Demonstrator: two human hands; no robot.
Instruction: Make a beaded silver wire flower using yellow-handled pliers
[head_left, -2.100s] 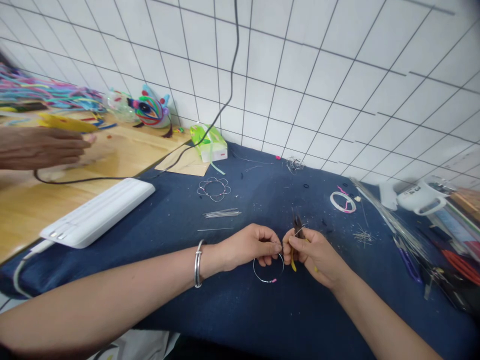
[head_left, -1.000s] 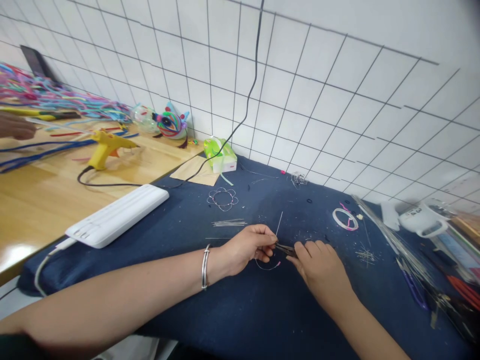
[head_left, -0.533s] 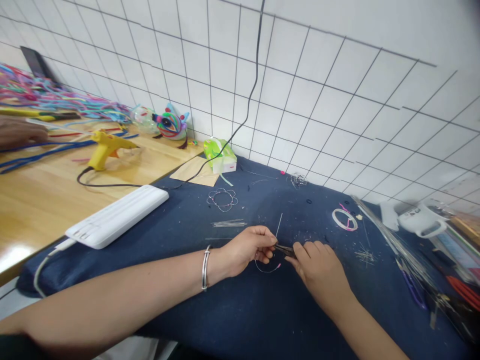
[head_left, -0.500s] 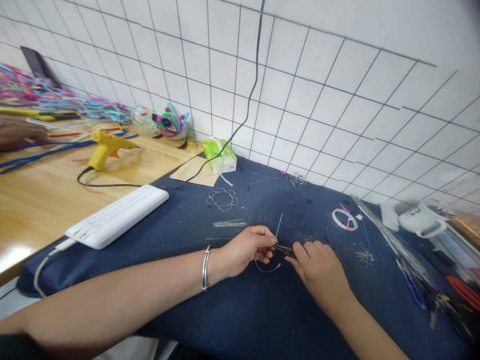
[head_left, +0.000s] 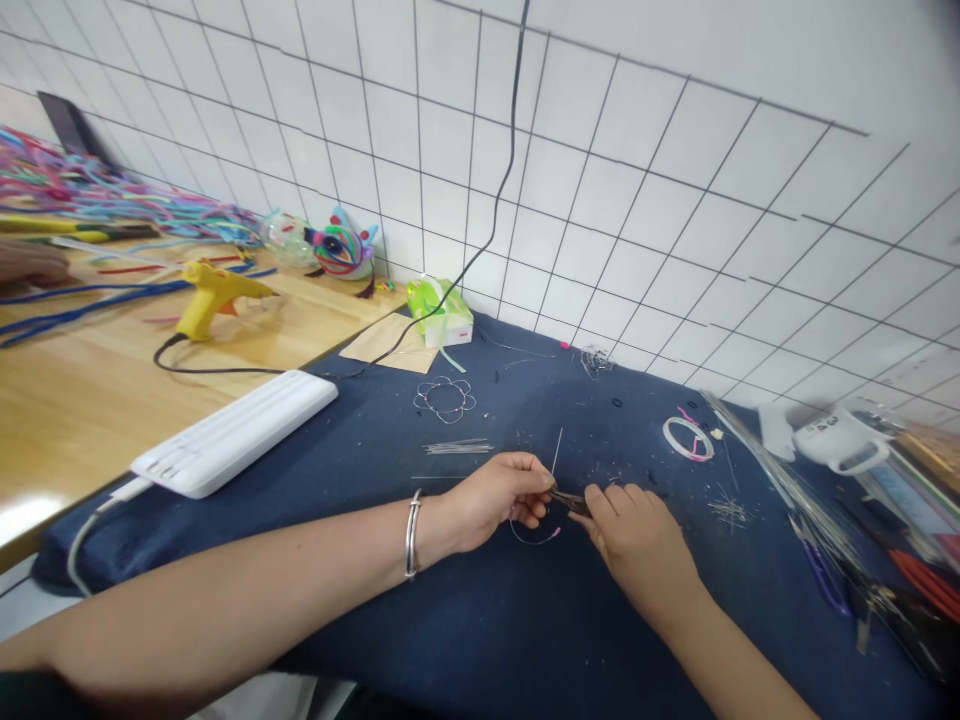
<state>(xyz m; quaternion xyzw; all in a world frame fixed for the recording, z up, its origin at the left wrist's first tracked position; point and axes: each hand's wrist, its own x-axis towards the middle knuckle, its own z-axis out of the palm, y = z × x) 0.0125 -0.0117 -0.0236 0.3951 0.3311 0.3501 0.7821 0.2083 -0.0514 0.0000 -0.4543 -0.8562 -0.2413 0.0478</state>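
My left hand (head_left: pixel 506 497), with a silver bangle at the wrist, pinches a thin wire (head_left: pixel 534 542) that curves below the fingers and has a small pink bit near its end. A straight piece of wire (head_left: pixel 557 450) rises from the pinch. My right hand (head_left: pixel 637 530) is closed round dark pliers (head_left: pixel 570 501), whose jaws meet the wire at my left fingertips. Further back on the dark blue cloth (head_left: pixel 525 630) lie a flower-shaped wire piece (head_left: pixel 445 400) and a row of straight wires (head_left: pixel 456 447).
A white power strip (head_left: pixel 236 432) lies at the left, near a yellow glue gun (head_left: pixel 214 300). Another person's hand (head_left: pixel 30 262) is at the far left. A tape ring (head_left: pixel 688 439), long wires (head_left: pixel 780 480), purple-handled scissors (head_left: pixel 823 575) and a white mug (head_left: pixel 844 440) are at the right.
The other person's hand at the far left has drawn back leftward. My hands and the pliers have hardly moved.
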